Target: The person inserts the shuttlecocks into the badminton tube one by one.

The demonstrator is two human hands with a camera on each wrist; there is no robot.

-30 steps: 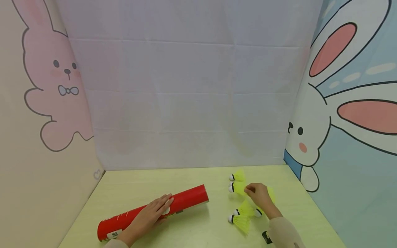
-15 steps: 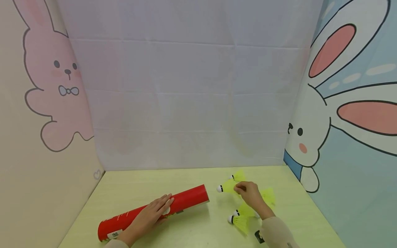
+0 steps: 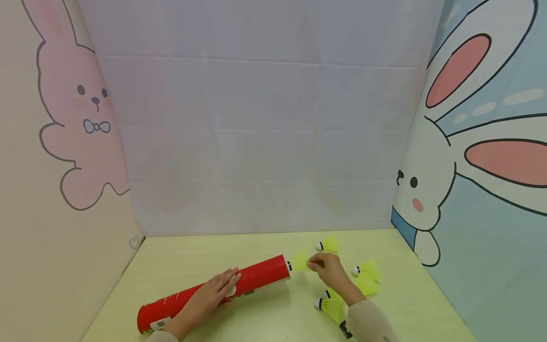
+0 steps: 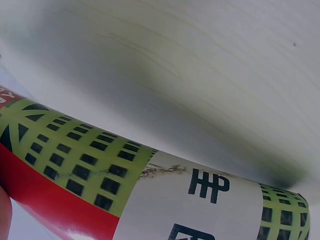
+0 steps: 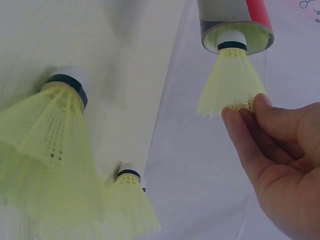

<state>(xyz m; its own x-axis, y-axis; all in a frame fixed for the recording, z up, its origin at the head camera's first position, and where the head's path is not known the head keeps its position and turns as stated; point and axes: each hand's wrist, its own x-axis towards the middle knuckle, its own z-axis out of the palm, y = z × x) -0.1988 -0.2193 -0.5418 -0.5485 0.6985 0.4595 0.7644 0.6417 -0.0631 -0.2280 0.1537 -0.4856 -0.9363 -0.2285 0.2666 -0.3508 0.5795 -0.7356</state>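
Note:
My left hand [image 3: 207,297] lies over the middle of a red shuttlecock tube [image 3: 261,276], fingers across its top and thumb on the near side. In the left wrist view, the tube [image 4: 85,162] shows a green checked band and a white label. With thumb and fingertips, my right hand [image 3: 332,271] pinches the skirt rim of a yellow shuttlecock [image 3: 300,260]. The right wrist view shows that shuttlecock's white cork inside the mouth of the tube [image 5: 236,35], its skirt outside. Other yellow shuttlecocks lie right of the tube, including one [image 3: 329,244] at the back and one [image 3: 331,308] nearer.
Further shuttlecocks [image 3: 367,270] lie behind the right forearm, partly overlapping. A small black tag [image 3: 345,329] shows beside the right sleeve. The pale table [image 3: 273,323] meets a white cloth backdrop [image 3: 265,142], with rabbit-patterned walls at both sides.
My right hand has drawn one shuttlecock leftward from the group to the tube's open end, its cork now at the mouth. My left hand and the tube have hardly moved.

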